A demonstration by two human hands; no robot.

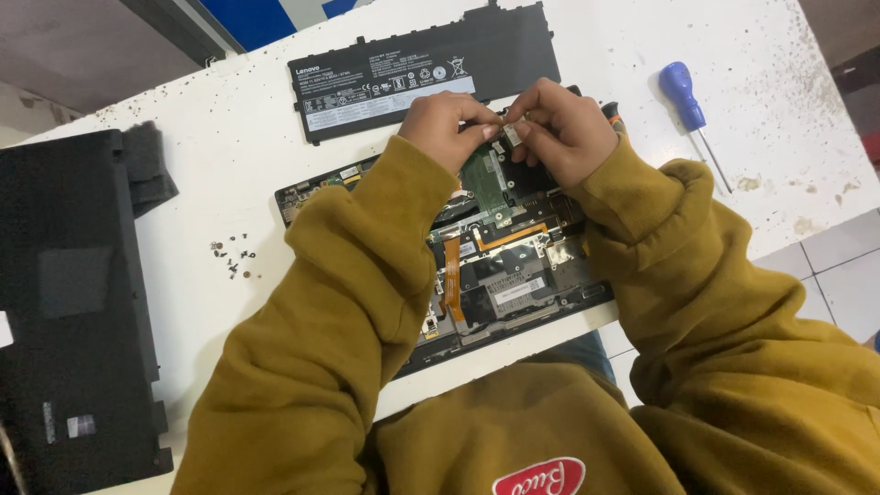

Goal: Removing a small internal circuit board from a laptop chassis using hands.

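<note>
An opened laptop base [513, 275] lies on the white table [238, 183], its circuit boards and an orange ribbon cable exposed. My left hand [442, 124] and my right hand [566, 126] meet over its far part, fingertips pinched together on a small silvery part [510, 135] just above a green circuit board [486, 179]. Both arms wear mustard-yellow sleeves that cover much of the laptop's left and right sides.
A flat black battery pack [422, 69] lies beyond the hands. A blue-handled screwdriver [689, 108] rests at the right. Several tiny screws [234, 257] sit left of the laptop. A black bottom cover [69, 302] lies at the far left. The table edge runs near my lap.
</note>
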